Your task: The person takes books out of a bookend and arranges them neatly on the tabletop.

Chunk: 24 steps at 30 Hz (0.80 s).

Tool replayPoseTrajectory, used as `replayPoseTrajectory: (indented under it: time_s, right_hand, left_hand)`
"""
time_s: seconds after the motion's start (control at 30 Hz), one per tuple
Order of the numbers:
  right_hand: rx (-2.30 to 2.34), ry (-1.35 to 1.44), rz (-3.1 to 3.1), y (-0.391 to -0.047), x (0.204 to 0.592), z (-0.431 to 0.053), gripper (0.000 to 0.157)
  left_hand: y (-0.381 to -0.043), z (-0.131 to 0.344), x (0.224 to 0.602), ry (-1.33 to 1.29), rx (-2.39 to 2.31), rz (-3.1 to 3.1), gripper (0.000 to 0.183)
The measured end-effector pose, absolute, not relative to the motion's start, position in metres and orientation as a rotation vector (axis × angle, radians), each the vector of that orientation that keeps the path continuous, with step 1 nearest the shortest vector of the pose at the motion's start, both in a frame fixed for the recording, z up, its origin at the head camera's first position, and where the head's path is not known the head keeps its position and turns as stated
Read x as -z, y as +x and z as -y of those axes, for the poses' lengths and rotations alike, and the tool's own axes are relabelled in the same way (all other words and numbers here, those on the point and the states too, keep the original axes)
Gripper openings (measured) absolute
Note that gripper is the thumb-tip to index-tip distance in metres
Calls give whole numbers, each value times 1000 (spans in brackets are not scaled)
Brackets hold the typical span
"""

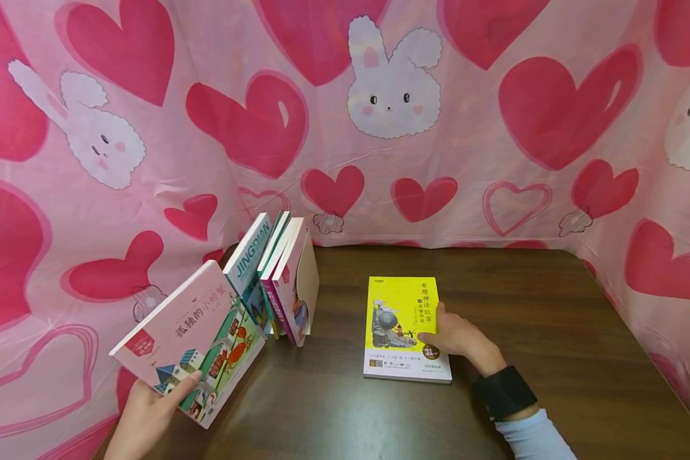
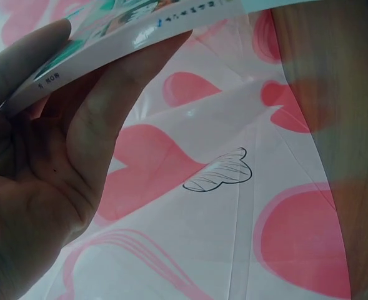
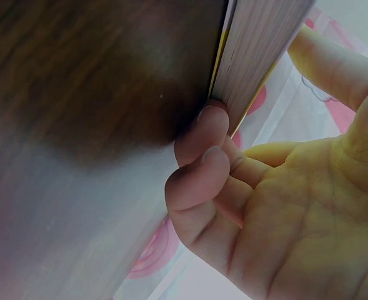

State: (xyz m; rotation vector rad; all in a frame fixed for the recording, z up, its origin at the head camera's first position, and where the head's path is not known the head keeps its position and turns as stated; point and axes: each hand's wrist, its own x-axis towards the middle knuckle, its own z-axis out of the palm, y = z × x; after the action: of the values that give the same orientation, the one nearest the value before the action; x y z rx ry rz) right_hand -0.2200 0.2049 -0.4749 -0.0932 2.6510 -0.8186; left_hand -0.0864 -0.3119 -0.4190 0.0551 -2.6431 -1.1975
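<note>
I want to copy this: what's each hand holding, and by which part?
The left hand holds the pink book by its spine side. The right hand grips the yellow book by its right edge.

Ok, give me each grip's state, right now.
Left grip: closed, holding the pink book.
Right grip: closed, pinching the yellow book at its edge.

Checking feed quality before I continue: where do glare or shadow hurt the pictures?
Head: title readable on yellow book, mild sheen on tabletop; left wrist: left hand shadowed, lettering soft on pink book; right wrist: pale glare on tabletop, dark patch above, yellow cast on right hand.
</note>
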Motion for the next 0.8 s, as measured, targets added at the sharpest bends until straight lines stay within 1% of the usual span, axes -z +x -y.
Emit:
replayPoseTrajectory:
  time_s: [0.27,0.53,0.8]
  right_hand:
    - [840,-103,-2651,-219,476,-206,92]
    - [836,-104,-2655,-220,476,-206,93]
    - [839,-103,-2653,-220,477,-206,92]
  left_hand:
    - [-86,311,418,36,1187,2695,55]
    - [-86,305,417,-3,1284,2709,61]
    - [-88,296,416,-67,1370,2669,62]
